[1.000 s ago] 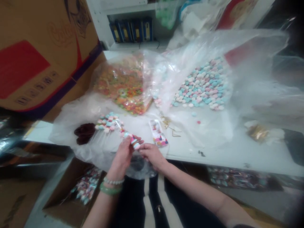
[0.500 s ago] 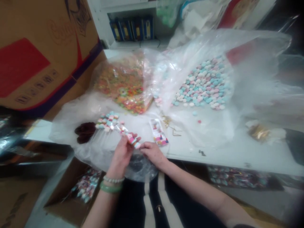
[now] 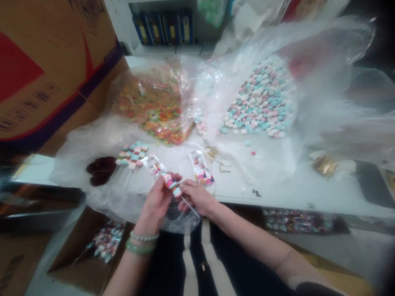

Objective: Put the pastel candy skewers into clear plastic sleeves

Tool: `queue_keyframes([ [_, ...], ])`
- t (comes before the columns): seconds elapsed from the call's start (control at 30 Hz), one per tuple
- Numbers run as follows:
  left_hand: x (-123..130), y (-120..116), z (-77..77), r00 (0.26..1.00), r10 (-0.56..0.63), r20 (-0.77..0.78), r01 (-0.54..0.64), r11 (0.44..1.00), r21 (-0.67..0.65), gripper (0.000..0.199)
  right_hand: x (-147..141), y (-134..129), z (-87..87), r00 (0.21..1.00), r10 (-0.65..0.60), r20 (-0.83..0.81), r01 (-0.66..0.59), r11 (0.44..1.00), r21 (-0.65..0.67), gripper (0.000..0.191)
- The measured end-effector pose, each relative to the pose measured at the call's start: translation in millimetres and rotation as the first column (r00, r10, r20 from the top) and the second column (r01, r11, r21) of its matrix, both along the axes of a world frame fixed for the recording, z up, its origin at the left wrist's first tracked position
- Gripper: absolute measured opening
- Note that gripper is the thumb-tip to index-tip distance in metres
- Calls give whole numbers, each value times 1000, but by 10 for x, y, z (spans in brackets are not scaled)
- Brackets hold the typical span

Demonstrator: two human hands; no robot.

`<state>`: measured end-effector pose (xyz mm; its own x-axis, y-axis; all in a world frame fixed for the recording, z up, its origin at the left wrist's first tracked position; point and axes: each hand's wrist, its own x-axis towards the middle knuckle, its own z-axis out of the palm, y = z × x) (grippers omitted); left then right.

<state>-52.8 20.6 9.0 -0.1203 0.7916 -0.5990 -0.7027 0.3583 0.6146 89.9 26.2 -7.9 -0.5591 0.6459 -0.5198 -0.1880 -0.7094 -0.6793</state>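
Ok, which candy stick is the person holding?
The candy stick pinched between the left hand and right hand; the other candy sticks lie bunched on the plastic sheet, not held.

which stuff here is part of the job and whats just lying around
In use: left hand and right hand holding a stick of pastel sweets; laid-out sweet sticks; loose pastel sweets
Lying about: cardboard box; blue binders; gold foil
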Motion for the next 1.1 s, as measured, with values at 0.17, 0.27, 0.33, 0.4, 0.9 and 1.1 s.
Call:
queue_keyframes([
  [0.17,61,-70,9,999,-29,22,29,1000,-7,19,-77,-64,-71,977,-47,-206,25,993,-111,35],
  [0.27,104,-80,-6,999,-26,18,26,1000,-14,20,-92,-70,-59,972,-86,-218,57,989,-133,34],
  [0.33,142,-78,-12,1000,-19,23,20,999,-31,22,-96,-70,-36,974,-108,-197,82,987,-136,32],
  [0.4,188,-74,-8,1000,-2,20,3,999,-48,23,-101,-71,-15,981,-128,-147,109,986,-129,30],
  [0.9,316,-85,-107,983,-17,-185,11,999,-34,23,-74,-61,12,964,-141,226,111,984,141,14],
  [1.1,307,-51,-87,991,9,-133,-21,996,-89,18,-54,-87,72,979,-125,160,109,989,103,18],
])
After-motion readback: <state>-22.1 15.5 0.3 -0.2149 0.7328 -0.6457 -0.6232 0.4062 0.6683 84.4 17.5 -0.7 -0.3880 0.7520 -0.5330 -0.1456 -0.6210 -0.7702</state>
